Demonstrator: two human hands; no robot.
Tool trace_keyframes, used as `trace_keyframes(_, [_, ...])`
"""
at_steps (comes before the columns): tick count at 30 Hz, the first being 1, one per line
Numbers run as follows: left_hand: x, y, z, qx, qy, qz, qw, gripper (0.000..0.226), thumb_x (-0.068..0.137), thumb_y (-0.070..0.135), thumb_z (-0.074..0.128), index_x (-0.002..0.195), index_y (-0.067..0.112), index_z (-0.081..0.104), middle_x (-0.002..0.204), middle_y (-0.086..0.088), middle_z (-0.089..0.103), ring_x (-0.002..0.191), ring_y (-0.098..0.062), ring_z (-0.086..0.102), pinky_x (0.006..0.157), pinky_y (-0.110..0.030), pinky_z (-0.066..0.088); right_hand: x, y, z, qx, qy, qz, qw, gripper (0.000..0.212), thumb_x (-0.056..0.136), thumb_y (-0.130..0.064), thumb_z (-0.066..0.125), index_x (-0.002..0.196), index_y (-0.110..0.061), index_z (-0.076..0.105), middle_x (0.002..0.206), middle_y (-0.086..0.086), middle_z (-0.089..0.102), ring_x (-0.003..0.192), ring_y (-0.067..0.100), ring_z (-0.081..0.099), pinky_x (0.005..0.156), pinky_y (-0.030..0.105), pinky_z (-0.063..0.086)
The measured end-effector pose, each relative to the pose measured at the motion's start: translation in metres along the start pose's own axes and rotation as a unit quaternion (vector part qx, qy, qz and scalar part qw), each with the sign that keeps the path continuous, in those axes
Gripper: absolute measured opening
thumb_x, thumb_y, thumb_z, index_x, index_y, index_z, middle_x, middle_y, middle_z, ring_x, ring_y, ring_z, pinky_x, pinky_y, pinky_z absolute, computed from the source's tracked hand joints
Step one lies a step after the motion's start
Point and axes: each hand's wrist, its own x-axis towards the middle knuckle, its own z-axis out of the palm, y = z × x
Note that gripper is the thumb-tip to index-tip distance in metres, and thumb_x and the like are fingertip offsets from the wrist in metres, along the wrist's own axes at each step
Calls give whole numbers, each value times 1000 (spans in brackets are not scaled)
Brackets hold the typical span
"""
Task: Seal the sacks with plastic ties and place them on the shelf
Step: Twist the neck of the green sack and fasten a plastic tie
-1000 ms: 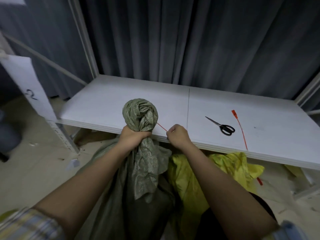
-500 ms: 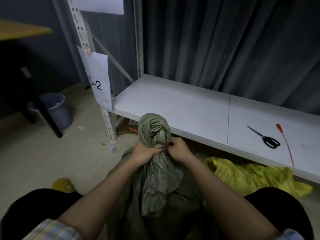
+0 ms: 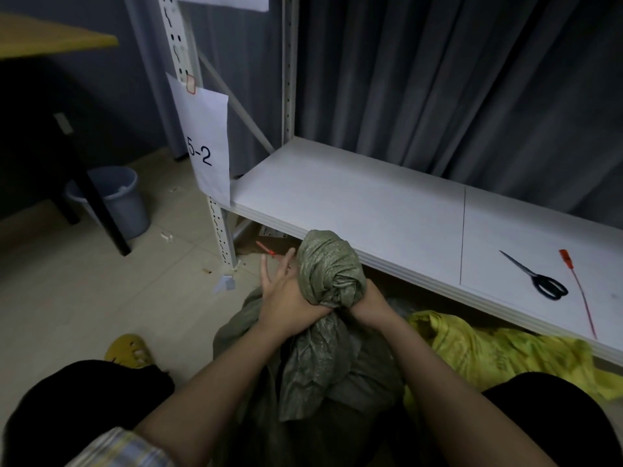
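Grey curtain [image 3: 455,79] hung behind white shelf [image 3: 371,203]; beige tiled floor [image 3: 67,298] below.

- Shelf: low white board on slotted metal upright [image 3: 219,230], seam right of centre. Paper label "5-2" [image 3: 205,143] clipped to upright, at shelf's left end.
- Scissors [image 3: 539,278]: black handles, lying flat on shelf, right of seam.
- Plastic tie [image 3: 578,291]: red, lying on shelf just right of scissors, tag end away from shelf edge.
- Green sack [image 3: 330,267]: on floor in front of shelf, neck twisted into tight bunch standing against shelf's front edge; body slack below, between knees.
- Left hand [image 3: 286,301]: grip partly clenched, palm and thumb pressed on sack's neck below the bunch, fingers [image 3: 273,267] spread loose toward shelf's underside.
- Right hand [image 3: 367,301]: grip clenched round same neck from shelf-ward side, touching left hand.
- Second red tie [image 3: 266,249]: short length visible beyond left hand's fingers, under shelf; cannot tell whether held or lying on floor.
- Yellow sack [image 3: 488,352]: crumpled on floor under shelf, beneath scissors.
- Grey bin [image 3: 114,200]: on floor well left of shelf upright, beside dark leg of wooden surface [image 3: 50,38].
- Yellow slipper [image 3: 129,350]: on floor, left of green sack.
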Motion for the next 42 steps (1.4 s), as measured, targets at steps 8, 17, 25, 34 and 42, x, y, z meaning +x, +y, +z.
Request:
trace_keyframes(8, [4, -2, -5, 73, -28, -8, 997, 90, 54, 86, 24, 114, 26, 55, 116, 1, 53, 113, -21, 44, 106, -38, 17, 4, 2, -5, 26, -19, 12, 999, 14, 83, 1, 63, 89, -12, 64, 84, 0, 60, 63, -21, 45, 59, -3, 36])
trace_keyframes(17, [7, -3, 0, 45, -38, -34, 998, 93, 51, 85, 23, 114, 23, 53, 116, -2, 51, 109, -23, 42, 91, -34, 29, 6, 4, -1, -3, -2, 48, 999, 15, 87, -13, 61, 97, -7, 69, 102, 9, 68, 96, 9, 52, 76, 21, 42])
trace_keyframes(25, [11, -9, 3, -45, -36, -83, 995, 67, 67, 74, 54, 111, 24, 58, 114, -4, 55, 112, -28, 46, 93, -37, 34, -4, 16, -17, -193, 28, 43, 980, 18, 92, -24, 53, 100, -18, 68, 100, 7, 62, 94, 24, 59, 68, 26, 37])
trace_keyframes(34, [18, -11, -1, -194, -41, -161, 967, 85, 52, 89, 46, 115, 35, 62, 123, 4, 62, 114, -23, 56, 93, -40, 48, -29, 7, -12, -202, 208, -51, 956, 9, 82, -25, 67, 86, -20, 74, 79, -4, 65, 81, 15, 58, 63, 27, 43])
trace_keyframes(42, [18, -15, -5, -291, -92, -194, 932, 69, 54, 74, 69, 109, 33, 68, 114, 9, 68, 107, -12, 61, 93, -30, 48, -36, 1, 14, -208, 257, -254, 909, 10, 80, -22, 65, 82, -15, 72, 78, -3, 69, 70, 14, 63, 61, 25, 50])
